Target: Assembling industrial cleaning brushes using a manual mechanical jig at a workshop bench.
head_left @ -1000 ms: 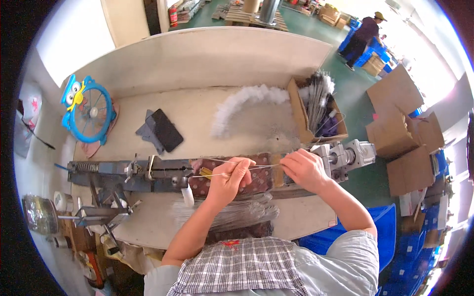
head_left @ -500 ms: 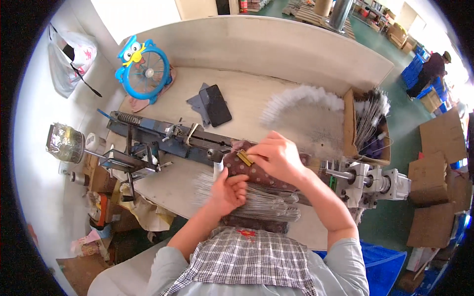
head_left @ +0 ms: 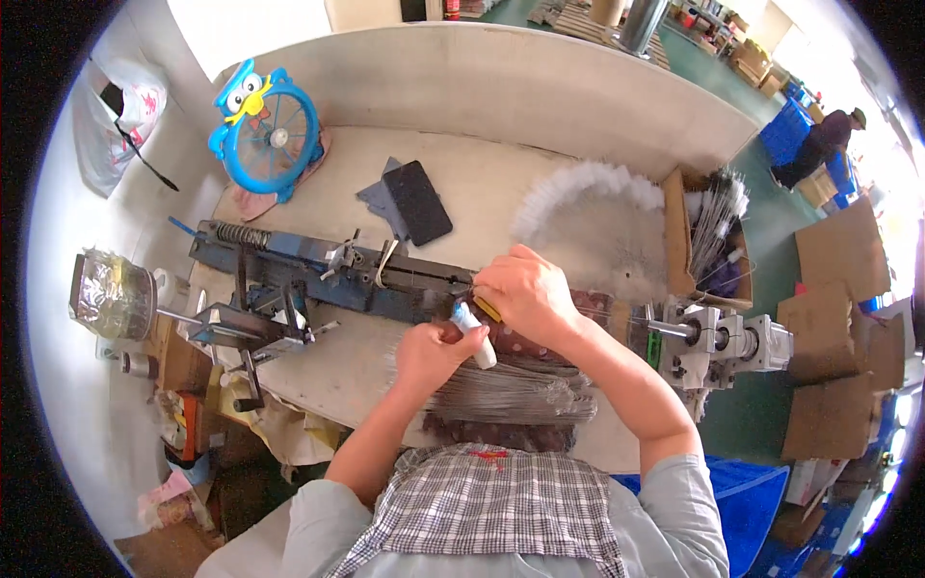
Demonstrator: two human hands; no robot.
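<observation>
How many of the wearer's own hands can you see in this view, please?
2: the left hand holds a white cylinder; the right hand is farther ahead and to the right, beside a yellow piece.

yellow piece (head_left: 488,308) at centre partly hidden beneath the right hand (head_left: 528,292), white cylinder (head_left: 484,352) partly covered by the left hand (head_left: 429,358), its upper end blurred, metal column (head_left: 644,24) cut off at the top edge, distant person (head_left: 821,146) at upper right too small for detail

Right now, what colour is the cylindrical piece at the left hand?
The cylindrical piece is mostly white, bluish at its upper end; best seen in head view.
</observation>
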